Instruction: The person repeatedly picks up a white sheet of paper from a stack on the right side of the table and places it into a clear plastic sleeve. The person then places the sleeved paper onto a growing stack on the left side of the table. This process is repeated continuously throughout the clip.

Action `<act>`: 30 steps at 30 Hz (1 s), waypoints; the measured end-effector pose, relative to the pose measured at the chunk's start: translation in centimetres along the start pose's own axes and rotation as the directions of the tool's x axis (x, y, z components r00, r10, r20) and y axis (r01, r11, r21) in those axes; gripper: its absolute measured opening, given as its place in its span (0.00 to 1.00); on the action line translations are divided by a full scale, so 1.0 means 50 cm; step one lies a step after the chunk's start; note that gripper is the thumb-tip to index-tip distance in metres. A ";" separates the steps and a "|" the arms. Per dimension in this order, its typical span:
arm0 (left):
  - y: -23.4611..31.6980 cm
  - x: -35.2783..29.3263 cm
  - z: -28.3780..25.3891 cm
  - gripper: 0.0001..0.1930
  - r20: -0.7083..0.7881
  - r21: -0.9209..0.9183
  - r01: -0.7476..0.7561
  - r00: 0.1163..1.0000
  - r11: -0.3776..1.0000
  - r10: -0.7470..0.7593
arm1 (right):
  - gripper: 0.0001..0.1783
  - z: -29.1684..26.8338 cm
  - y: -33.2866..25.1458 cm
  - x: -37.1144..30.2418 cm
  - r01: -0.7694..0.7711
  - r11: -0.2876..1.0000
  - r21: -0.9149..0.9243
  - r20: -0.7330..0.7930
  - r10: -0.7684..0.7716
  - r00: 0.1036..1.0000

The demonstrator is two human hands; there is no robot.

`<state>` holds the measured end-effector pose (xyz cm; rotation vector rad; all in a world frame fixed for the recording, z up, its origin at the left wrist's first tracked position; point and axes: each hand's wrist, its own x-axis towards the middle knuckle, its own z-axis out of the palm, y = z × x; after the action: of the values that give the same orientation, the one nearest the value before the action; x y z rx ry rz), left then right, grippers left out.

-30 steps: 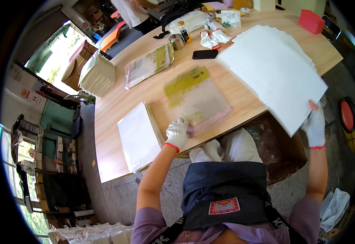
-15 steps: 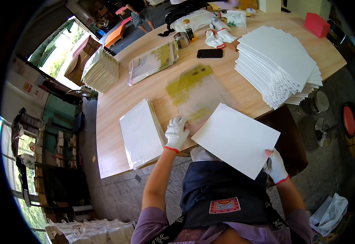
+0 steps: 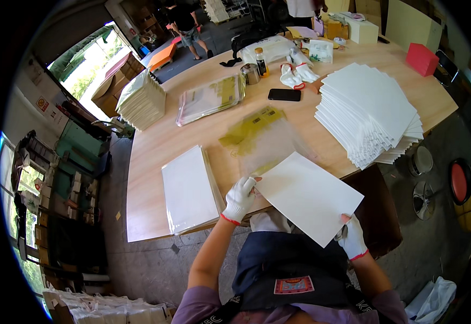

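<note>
The white sheet [image 3: 308, 200], long axis running from ten to four o'clock, slants over the near edge of the wooden table [image 3: 146, 178], its four-o'clock end pinched by the right hand [image 3: 352, 237]. At its nine-o'clock corner the left hand [image 3: 240, 198] curls, its hold unclear. A white stack [image 3: 367, 102] lies towards one o'clock, a bright doorway [image 3: 92, 86] at ten; the sheet hides the near end of the clear sleeves [image 3: 265, 137].
</note>
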<state>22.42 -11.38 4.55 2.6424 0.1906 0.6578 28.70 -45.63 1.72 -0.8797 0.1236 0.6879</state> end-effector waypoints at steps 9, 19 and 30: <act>0.081 -0.067 0.085 0.26 -0.391 -0.627 0.107 0.814 0.772 -0.430 | 0.16 0.038 0.004 -0.028 0.039 0.999 -0.037 0.028 -0.038 0.999; 0.036 -0.105 0.328 0.20 0.596 -0.678 0.082 0.644 -0.731 -0.480 | 0.18 0.120 -0.011 -0.090 0.000 0.982 -0.188 0.061 0.011 0.998; 0.131 -0.284 0.356 0.15 0.503 -0.833 0.500 0.503 -0.237 -0.703 | 0.22 0.112 0.194 0.132 -0.279 0.923 0.263 0.145 0.248 0.958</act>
<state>18.62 -26.85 -12.98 0.8553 0.8097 0.3498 27.02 -33.87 -3.59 -0.5542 0.2401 0.9441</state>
